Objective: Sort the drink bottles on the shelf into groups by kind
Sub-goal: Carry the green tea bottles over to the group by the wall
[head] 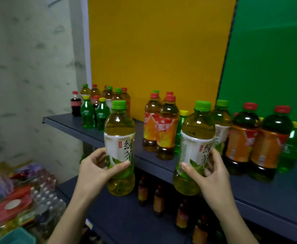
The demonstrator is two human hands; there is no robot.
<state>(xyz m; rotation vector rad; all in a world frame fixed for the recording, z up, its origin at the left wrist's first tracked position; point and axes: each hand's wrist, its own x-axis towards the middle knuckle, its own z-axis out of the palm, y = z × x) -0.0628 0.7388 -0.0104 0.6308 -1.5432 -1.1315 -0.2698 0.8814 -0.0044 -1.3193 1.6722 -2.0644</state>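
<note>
My left hand [95, 169] grips a green tea bottle [119, 138] with a green cap and white label, held in front of the dark blue shelf [68, 121]. My right hand [210, 170] grips a second green tea bottle [196, 143] of the same kind, also off the shelf. On the shelf stand red-capped iced tea bottles with orange labels [167, 127], two larger ones [241, 138] at the right, small green soda bottles with yellow caps [87, 115], a cola bottle [75, 104], and another green tea bottle [221, 120] behind my right hand.
A mixed cluster of bottles [107, 94] stands at the shelf's back left against the yellow panel [158, 50]; a green panel [271, 50] is to the right. The lower shelf [119, 217] holds several brown bottles [159, 201]. Packaged goods [20, 196] lie on the floor at left.
</note>
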